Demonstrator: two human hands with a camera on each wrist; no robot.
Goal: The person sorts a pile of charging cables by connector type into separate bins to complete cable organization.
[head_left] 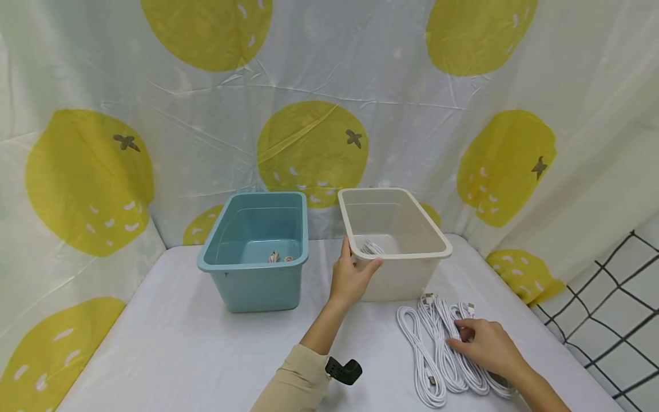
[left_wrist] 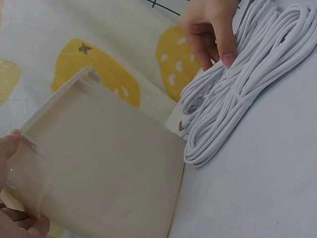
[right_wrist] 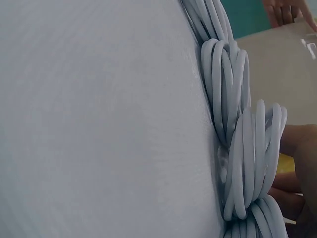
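Note:
My left hand (head_left: pixel 352 278) grips the near left corner of a beige plastic bin (head_left: pixel 401 280), thumb on the front rim and fingers along the side. Inside that bin lies a coiled white cable (head_left: pixel 372 247). On the table in front of it, several coiled white USB cables (head_left: pixel 423 357) lie side by side, some connectors showing at their far ends. My right hand (head_left: pixel 486 346) is at the rightmost coils, its thumb and curled fingers pinching a white cable coil (left_wrist: pixel 203 82). In the right wrist view, the coils (right_wrist: pixel 257 153) partly hide the fingers.
Left of the beige bin stands a blue-green bin (head_left: pixel 262 289) with small pinkish coils (head_left: pixel 274 257) in it. A lemon-print curtain (head_left: pixel 401 137) hangs behind the white table (head_left: pixel 154 355). A black wire grid (head_left: pixel 612 303) stands at the right edge.

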